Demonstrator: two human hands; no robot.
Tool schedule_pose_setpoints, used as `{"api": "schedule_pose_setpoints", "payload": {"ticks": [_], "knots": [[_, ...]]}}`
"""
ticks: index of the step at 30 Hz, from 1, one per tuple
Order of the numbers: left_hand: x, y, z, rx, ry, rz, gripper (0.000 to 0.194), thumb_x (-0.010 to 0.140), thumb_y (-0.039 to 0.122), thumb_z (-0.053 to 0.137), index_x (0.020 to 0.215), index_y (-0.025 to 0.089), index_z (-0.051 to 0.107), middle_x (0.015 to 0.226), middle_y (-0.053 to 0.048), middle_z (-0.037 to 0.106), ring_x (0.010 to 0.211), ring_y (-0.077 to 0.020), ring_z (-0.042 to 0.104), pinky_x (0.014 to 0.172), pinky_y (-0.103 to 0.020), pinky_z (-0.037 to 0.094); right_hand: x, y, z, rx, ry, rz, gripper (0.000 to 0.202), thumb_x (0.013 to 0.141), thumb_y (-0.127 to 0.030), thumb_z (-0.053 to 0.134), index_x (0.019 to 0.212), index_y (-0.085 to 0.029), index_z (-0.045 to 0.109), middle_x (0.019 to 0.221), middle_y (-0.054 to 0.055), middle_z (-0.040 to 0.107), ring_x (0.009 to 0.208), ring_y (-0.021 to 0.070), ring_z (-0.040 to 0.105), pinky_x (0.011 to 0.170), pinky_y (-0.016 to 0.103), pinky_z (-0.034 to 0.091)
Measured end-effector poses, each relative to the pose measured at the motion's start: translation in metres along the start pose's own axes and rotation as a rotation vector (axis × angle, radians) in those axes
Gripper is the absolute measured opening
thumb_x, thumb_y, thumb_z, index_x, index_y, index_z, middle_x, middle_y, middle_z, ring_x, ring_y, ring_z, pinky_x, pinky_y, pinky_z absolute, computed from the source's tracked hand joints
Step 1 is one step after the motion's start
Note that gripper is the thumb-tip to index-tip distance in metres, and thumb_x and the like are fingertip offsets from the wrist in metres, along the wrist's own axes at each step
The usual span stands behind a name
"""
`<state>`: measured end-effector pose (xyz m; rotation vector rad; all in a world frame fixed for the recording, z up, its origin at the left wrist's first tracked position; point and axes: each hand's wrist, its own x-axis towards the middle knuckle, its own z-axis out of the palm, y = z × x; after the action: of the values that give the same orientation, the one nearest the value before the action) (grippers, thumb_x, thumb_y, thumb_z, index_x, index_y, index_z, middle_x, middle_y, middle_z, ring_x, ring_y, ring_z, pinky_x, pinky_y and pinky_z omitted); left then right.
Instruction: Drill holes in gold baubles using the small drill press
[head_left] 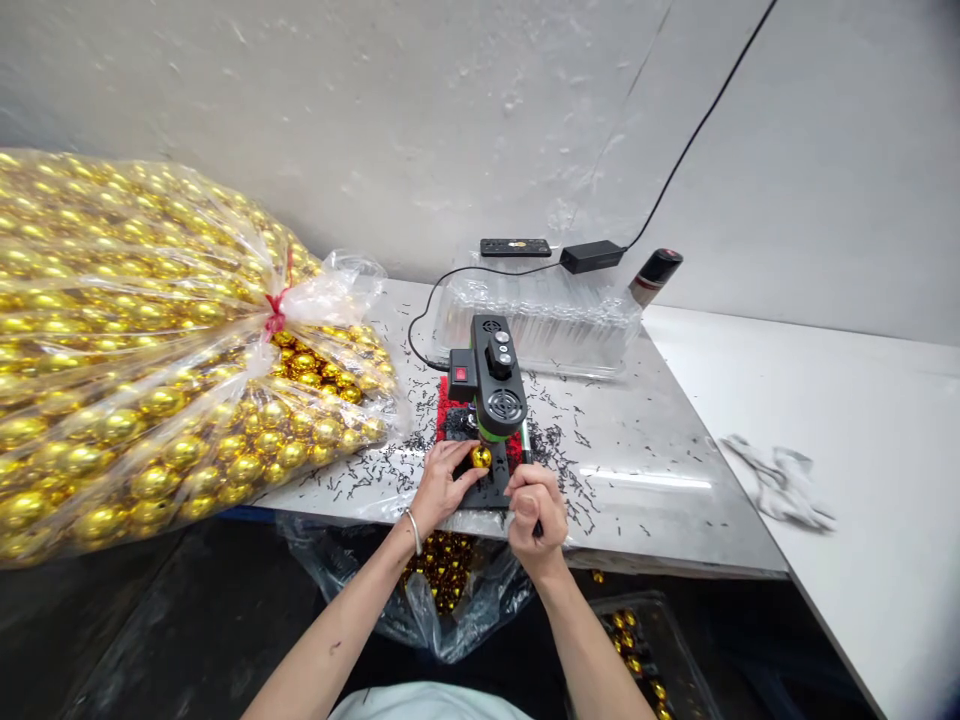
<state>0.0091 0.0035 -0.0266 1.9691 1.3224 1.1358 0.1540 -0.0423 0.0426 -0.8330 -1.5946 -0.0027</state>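
Note:
A shiny gold ball (481,457) sits under the head of a small black bench drill-like machine (499,375) with a red switch and round vents. My left hand (444,484) pinches the ball between thumb and fingers, below the machine's working end. My right hand (538,508) is closed around the machine's lever (538,528), whose dark end shows below my fist. The machine's base plate (491,490) lies between my hands, with red matting (451,410) behind it. The contact between the tool tip and the ball is too small to make out.
A large clear bag (157,400) of gold balls, tied with red string, fills the left. Black shavings (559,450) litter the table. Behind stand stacked clear plastic trays (555,325), a power adapter (592,256) and a can (656,275). An open bag (465,640) with gold balls hangs below.

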Motion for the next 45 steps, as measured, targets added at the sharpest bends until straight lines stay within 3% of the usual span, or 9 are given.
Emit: {"api": "schedule_pose_setpoints", "payload": {"ticks": [14, 20, 24, 28, 34, 37, 40, 43, 45], "knots": [[-0.001, 0.001, 0.000, -0.009, -0.001, -0.024, 0.033, 0.085, 0.032, 0.068, 0.116, 0.022, 0.068, 0.110, -0.009, 0.072, 0.105, -0.0254, 0.060, 0.098, -0.046, 0.045, -0.025, 0.020, 0.010, -0.013, 0.063, -0.011, 0.032, 0.100, -0.025, 0.031, 0.072, -0.021, 0.046, 0.075, 0.000, 0.054, 0.069, 0.0138, 0.062, 0.086, 0.042, 0.052], [-0.001, 0.000, 0.002, -0.022, 0.025, -0.034, 0.032, 0.085, 0.034, 0.068, 0.115, 0.023, 0.069, 0.108, -0.009, 0.071, 0.105, -0.0256, 0.060, 0.097, -0.047, 0.046, -0.025, 0.024, 0.010, -0.067, -0.018, -0.099, 0.031, 0.099, -0.023, 0.032, 0.073, -0.021, 0.047, 0.075, 0.000, 0.054, 0.070, 0.0134, 0.063, 0.079, 0.037, 0.052], [0.000, -0.001, 0.002, -0.028, 0.032, -0.029, 0.033, 0.083, 0.034, 0.070, 0.114, 0.022, 0.070, 0.106, -0.009, 0.072, 0.104, -0.0258, 0.061, 0.095, -0.046, 0.047, -0.011, 0.016, 0.006, -0.041, 0.027, -0.072, 0.031, 0.098, -0.020, 0.033, 0.070, -0.021, 0.045, 0.071, 0.000, 0.052, 0.065, 0.0133, 0.056, 0.071, 0.035, 0.050], [0.003, 0.001, 0.001, -0.055, 0.034, -0.057, 0.032, 0.081, 0.032, 0.073, 0.111, 0.022, 0.071, 0.106, -0.008, 0.072, 0.105, -0.0254, 0.061, 0.097, -0.046, 0.047, 0.023, -0.006, 0.000, 0.015, 0.080, -0.005, 0.030, 0.094, -0.013, 0.042, 0.066, -0.021, 0.044, 0.065, 0.000, 0.050, 0.060, 0.0125, 0.050, 0.054, 0.027, 0.040], [-0.015, 0.014, -0.024, -0.308, 0.088, -0.278, 0.042, 0.082, 0.046, 0.067, 0.114, 0.020, 0.070, 0.110, -0.008, 0.072, 0.102, -0.0217, 0.066, 0.094, -0.037, 0.051, 0.056, -0.026, -0.008, -0.010, 0.076, 0.101, 0.034, 0.095, -0.018, 0.044, 0.061, -0.021, 0.045, 0.060, -0.001, 0.049, 0.061, 0.0135, 0.052, 0.057, 0.029, 0.041], [-0.045, 0.019, -0.056, -0.407, 0.021, -0.367, 0.052, 0.082, 0.052, 0.064, 0.120, 0.017, 0.067, 0.114, -0.009, 0.072, 0.102, -0.0237, 0.068, 0.092, -0.038, 0.054, 0.052, -0.026, -0.009, 0.014, 0.037, 0.100, 0.031, 0.095, -0.018, 0.045, 0.065, -0.021, 0.050, 0.065, 0.001, 0.056, 0.067, 0.0144, 0.058, 0.060, 0.029, 0.046], [-0.080, 0.016, -0.084, -0.363, -0.131, -0.392, 0.048, 0.082, 0.050, 0.065, 0.117, 0.018, 0.069, 0.112, -0.009, 0.073, 0.098, -0.0245, 0.069, 0.089, -0.037, 0.056, 0.042, -0.025, -0.009, 0.048, 0.036, 0.148, 0.006, 0.092, -0.023, 0.055, 0.091, -0.019, 0.060, 0.093, 0.006, 0.065, 0.069, 0.0132, 0.060, 0.063, 0.030, 0.052], [-0.111, 0.001, -0.091, -0.227, -0.402, -0.403, 0.042, 0.081, 0.047, 0.065, 0.112, 0.020, 0.072, 0.100, -0.006, 0.075, 0.085, -0.0220, 0.070, 0.078, -0.032, 0.057, 0.028, -0.025, -0.011, 0.081, 0.070, 0.228, 0.043, 0.087, -0.025, 0.064, 0.128, -0.022, 0.050, 0.128, 0.014, 0.056, 0.067, 0.0103, 0.061, 0.059, 0.029, 0.055], [-0.128, -0.015, -0.082, -0.142, -0.492, -0.438, 0.045, 0.083, 0.047, 0.061, 0.117, 0.019, 0.070, 0.094, -0.007, 0.075, 0.078, -0.0215, 0.069, 0.074, -0.032, 0.057, 0.013, -0.027, -0.016, 0.070, 0.076, 0.262, 0.057, 0.086, -0.023, 0.065, 0.138, -0.025, 0.041, 0.132, 0.015, 0.052, 0.072, 0.0115, 0.063, 0.058, 0.027, 0.057]]}}
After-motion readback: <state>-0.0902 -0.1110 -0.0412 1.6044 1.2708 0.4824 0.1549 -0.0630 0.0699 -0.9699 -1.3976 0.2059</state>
